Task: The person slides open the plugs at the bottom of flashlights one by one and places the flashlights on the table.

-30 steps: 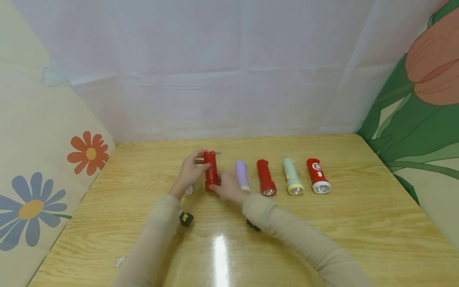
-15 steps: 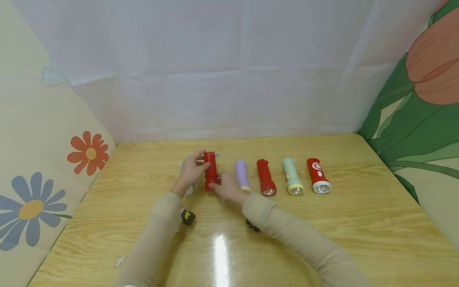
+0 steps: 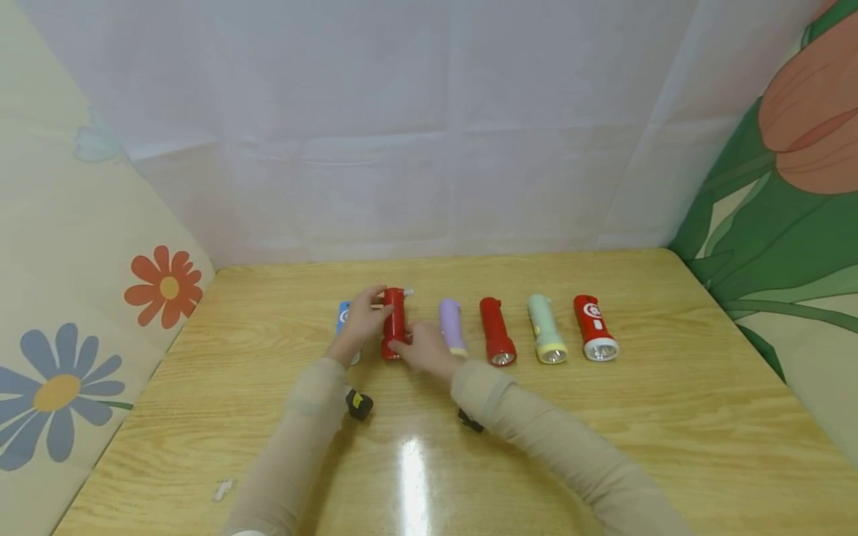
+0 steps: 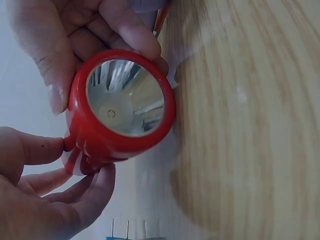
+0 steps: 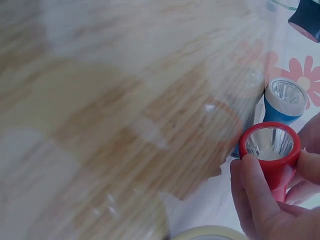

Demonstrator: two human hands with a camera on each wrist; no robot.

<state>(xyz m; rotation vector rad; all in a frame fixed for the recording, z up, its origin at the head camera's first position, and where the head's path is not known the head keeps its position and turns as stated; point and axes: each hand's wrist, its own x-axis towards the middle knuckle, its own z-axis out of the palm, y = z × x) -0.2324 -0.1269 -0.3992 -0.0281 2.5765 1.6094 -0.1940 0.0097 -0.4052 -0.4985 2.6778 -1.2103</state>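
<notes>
Wood-grain tabletop (image 3: 670, 432) is lying under the glossy red plastic-looking flashlight (image 3: 395, 326), left of centre, left hand (image 3: 362, 320) curling fingers round far barrel, right hand (image 3: 429, 350) pinching near head; probably light, stiff, slippery, so barrel's the hold, sparing the clear lens (image 4: 125, 97).

Head view: even, diffuse light; fine detail soft. A narrow glare strip marks the near middle of the table (image 3: 670, 424); faint shadow falls right of the left sleeve (image 3: 288, 447). Wrist views: dimmer, hazy, cool-toned; wood grain smeared. Bright streaks show in the red-rimmed reflector (image 4: 125, 97).
</notes>
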